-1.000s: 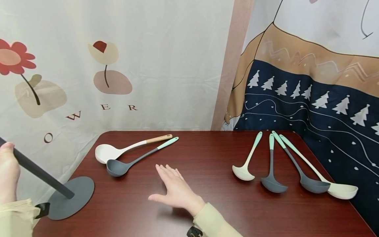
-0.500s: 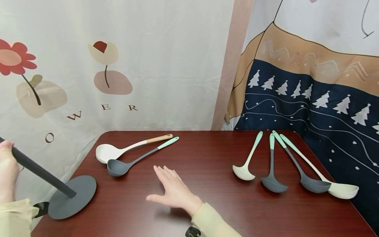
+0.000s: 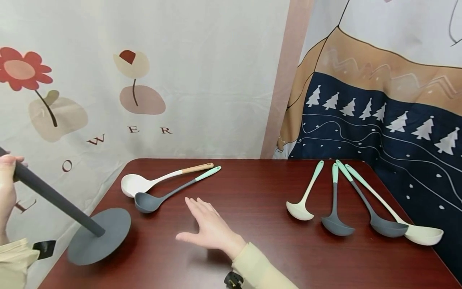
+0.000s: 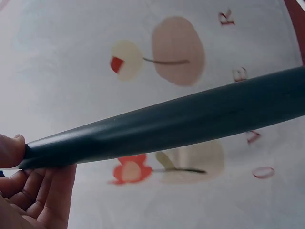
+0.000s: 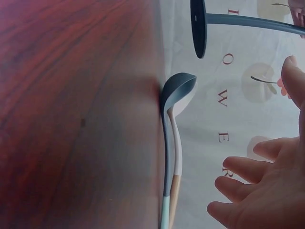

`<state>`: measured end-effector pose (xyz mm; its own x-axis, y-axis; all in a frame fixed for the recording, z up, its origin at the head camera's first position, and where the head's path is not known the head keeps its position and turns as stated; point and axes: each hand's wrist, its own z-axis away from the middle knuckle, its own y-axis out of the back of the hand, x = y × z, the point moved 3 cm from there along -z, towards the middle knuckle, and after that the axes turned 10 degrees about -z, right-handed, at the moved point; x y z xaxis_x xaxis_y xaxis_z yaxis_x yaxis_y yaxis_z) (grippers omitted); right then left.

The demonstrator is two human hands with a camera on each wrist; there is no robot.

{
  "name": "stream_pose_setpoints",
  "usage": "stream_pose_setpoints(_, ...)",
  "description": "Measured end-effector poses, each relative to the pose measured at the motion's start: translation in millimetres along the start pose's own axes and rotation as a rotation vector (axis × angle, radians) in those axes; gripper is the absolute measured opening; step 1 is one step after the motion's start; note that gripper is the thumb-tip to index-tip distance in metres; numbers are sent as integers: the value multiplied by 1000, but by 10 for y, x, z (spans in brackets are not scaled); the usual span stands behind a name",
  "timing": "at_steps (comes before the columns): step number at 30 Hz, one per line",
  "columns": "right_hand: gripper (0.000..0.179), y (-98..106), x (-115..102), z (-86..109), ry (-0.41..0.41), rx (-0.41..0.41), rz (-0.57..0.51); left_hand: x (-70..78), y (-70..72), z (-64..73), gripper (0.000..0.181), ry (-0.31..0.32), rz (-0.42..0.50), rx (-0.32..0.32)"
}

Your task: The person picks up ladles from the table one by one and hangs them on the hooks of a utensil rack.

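My left hand (image 3: 6, 192) grips the dark grey pole of a stand (image 3: 59, 196) with a flat round base, at the left of the head view. The pole leans, its upper end beyond the view's edge. In the right wrist view, the stand's base (image 5: 198, 29) hangs clear of the tabletop. The left wrist view shows thumb and fingers around one end of the pole (image 4: 167, 119). My right hand (image 3: 213, 230) hovers over the middle of the table, fingers straight and thumb apart, holding nothing. Nearest it lie a grey ladle (image 3: 147, 202) with a mint handle and a white ladle (image 3: 135, 185) with a wooden-looking handle.
At the right of the brown table (image 3: 260, 192) lie a cream ladle (image 3: 300, 210), a grey ladle (image 3: 337, 224), another grey ladle (image 3: 388, 226) and a larger cream ladle (image 3: 426, 235), all with mint handles. A printed curtain (image 3: 216, 80) hangs behind the table.
The stand has moved right and its base has come up off the table, with my left hand still gripping the pole. My right hand has drifted slightly left. The head view has shifted slightly.
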<state>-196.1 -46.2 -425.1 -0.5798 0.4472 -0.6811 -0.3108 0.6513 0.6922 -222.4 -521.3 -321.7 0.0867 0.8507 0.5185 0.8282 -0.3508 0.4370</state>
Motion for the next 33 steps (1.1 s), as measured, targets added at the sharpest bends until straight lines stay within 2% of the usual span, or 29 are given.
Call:
stream_pose_setpoints(1,89,11,-12,-6,0,-1,-4,157,22,12,29,5,20,-6)
stream_pose_setpoints(2,89,21,-25,-14,1,-1,-7,379,61,32,27,34,43,-15)
stream_pose_setpoints(4,88,34,-47,-34,6,0,-20,893,154,101,24,94,56,-7)
stream_pose_setpoints(6,88,42,-71,-55,13,1,-27,1410,247,162,22,126,72,10)
stream_pose_setpoints(8,88,46,-92,-75,21,6,-33,1782,304,191,23,140,94,36)
stream_pose_setpoints(10,88,51,-117,-90,29,11,-42,2006,327,210,22,133,124,58)
stream_pose_setpoints(13,87,64,-157,-111,39,27,-51,2197,320,231,16,154,201,42)
stream_pose_setpoints(17,86,88,-210,-150,52,47,-70,2365,285,275,11,149,211,-16)
stream_pose_setpoints(20,84,103,-237,-180,50,62,-88,2490,247,288,11,103,206,-36)
stream_pose_setpoints(24,81,123,-244,-212,36,94,-103,2636,166,298,9,25,217,-14)
stream_pose_setpoints(27,79,131,-226,-220,20,115,-110,2720,102,321,9,-11,223,-1)
stream_pose_setpoints(33,77,148,-195,-208,28,147,-111,2847,-46,383,6,-22,280,-36)
